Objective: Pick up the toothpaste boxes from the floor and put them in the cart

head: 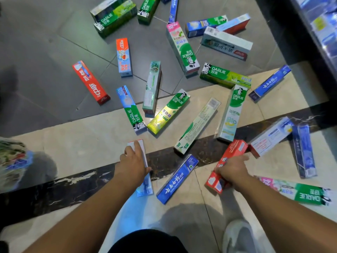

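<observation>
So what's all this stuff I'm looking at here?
Red box: one, red, near right, in the right hand's grip.
White-blue box: one, white and blue, near centre, under the left hand.
Blue box: one, blue, lying between the hands.
Other boxes: about twenty, mostly green, blue, white and red, scattered over the floor.
Floor: grey tiles farther off, beige with a dark stripe nearer.
Shelf: one, dark, top right, its goods blurred.
Blurred thing: one, mixed colours, left edge; cannot tell what it is.
Shoe: one, white-grey, bottom right.
Left hand: holds the white-blue box.
Right hand: grips the red box.
</observation>
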{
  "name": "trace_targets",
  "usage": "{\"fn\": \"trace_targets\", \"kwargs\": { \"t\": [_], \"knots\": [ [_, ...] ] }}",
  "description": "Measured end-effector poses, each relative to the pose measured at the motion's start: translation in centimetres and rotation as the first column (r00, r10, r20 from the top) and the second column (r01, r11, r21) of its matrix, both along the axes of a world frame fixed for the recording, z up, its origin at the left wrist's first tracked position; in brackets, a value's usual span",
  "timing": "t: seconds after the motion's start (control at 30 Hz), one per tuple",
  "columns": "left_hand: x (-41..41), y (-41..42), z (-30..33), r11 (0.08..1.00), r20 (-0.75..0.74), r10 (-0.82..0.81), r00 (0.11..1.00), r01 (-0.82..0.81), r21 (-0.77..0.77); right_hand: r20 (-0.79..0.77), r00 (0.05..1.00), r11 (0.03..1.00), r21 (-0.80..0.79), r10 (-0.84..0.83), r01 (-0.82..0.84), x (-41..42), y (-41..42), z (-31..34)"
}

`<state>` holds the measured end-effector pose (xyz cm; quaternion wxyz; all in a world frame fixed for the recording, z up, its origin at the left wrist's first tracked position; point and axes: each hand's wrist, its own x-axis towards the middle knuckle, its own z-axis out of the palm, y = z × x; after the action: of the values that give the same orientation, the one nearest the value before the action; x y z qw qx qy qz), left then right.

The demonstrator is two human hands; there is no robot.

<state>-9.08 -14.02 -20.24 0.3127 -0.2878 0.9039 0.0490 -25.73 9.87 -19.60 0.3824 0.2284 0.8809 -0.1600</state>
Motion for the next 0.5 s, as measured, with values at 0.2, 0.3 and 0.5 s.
{"fn": "trace_targets", "kwargs": {
  "t": [0.2,0.3,0.5],
  "knots": [
    [0.1,1.3,-1.4,0.941,-0.017,0.328,0.945,-0.325,0.099,-0.075,0.995,0.995,-0.076,0.064,-0.069,0.6,0.0,2.9],
    [-0.3,1.6,-1.8,0.903,0.024,0.414,0.91,-0.413,0.119,-0.109,0.982,0.978,-0.127,0.152,-0.165,0.1,-1.0,4.1],
    [-1.3,-0.4,-0.2,0.779,-0.002,0.582,0.813,-0.557,0.289,-0.142,0.934,0.924,-0.156,0.329,-0.349,-1.5,-3.1,7.0]
  ]
}}
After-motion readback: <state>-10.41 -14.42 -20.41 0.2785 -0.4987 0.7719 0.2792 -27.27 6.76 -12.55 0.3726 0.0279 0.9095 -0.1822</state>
